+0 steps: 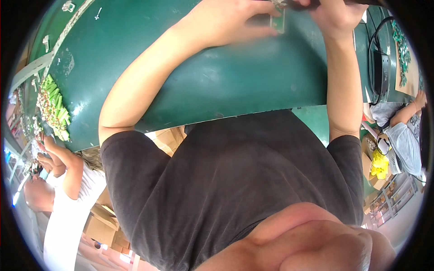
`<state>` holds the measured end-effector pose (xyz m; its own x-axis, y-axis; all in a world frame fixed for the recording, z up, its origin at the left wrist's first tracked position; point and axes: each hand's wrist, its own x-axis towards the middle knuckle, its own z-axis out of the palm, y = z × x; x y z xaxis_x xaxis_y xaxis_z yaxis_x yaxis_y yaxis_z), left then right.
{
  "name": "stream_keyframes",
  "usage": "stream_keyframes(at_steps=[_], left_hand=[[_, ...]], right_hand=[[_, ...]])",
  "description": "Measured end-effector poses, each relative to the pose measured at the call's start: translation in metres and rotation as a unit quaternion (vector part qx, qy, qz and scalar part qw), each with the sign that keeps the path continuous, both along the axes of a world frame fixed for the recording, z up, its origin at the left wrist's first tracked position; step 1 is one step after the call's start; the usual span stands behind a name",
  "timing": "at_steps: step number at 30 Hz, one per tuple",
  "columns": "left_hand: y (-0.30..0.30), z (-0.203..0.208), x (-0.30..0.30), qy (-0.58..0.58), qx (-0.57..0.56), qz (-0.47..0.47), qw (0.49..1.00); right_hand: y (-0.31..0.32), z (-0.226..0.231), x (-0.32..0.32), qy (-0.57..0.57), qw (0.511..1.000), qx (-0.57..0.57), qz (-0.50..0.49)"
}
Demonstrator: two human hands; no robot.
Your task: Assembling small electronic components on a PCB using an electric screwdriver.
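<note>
My left hand [230, 20] is at the top of the view, above the green tabletop [235, 77]. Its thumb and fingers pinch a small, flat green piece with clear edges [278, 20] by its ends. To the right of it, my right hand [337, 19] is closed, with its fingers bent in. Something dark [307, 5] lies at those fingers, cut off by the top edge, and I cannot make out what it is.
Several bright green strips [55, 106] lie piled at the table's left, near a co-worker in white [74, 203]. On the right are a black power adapter [381, 72] with cables, small green pieces [401, 54] on cardboard, another person [407, 140] and a yellow bag [379, 165].
</note>
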<state>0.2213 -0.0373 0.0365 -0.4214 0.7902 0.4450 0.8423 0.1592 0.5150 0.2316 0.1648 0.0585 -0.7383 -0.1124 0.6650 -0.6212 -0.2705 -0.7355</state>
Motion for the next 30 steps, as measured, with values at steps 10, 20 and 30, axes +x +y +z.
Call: stream_keyframes(at_steps=[10,20,30], left_hand=[[0.003,0.009,-0.001,0.031,-0.009,0.006,0.999],[-0.016,0.057,-0.094,0.138,-0.055,0.193,0.97],[-0.044,-0.034,-0.218,0.178,-0.009,0.344,0.922]], right_hand=[[-0.014,0.001,0.011,-0.056,0.995,-0.055,-0.064],[-0.014,-0.001,0.008,-0.139,0.987,-0.018,-0.083],[-0.007,-0.021,0.003,-0.051,0.995,0.002,-0.084]])
